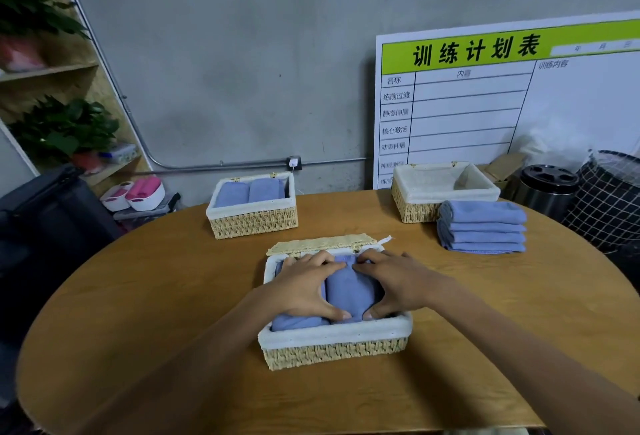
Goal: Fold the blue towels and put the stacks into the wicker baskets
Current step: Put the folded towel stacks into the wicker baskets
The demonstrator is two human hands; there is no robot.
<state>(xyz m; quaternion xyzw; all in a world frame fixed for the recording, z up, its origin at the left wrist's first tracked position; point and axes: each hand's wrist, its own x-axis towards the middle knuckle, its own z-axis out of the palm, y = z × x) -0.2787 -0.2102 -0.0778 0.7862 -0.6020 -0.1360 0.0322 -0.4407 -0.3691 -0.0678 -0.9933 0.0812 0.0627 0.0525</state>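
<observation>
Now, in the head view, both hands are inside the nearest wicker basket at the lower centre. The left hand and right hand clasp the folded blue towel between fingers and thumbs, probably to seat it beside the towel on its left. At upper left of centre, a second basket already holds towels. At right, a folded stack waits just before the empty basket, likely its destination.

We see two bare forearms reaching in from the lower edge, no sleeves showing on either. Our left hand and right hand wear no gloves, rings, watch or bracelet.
</observation>
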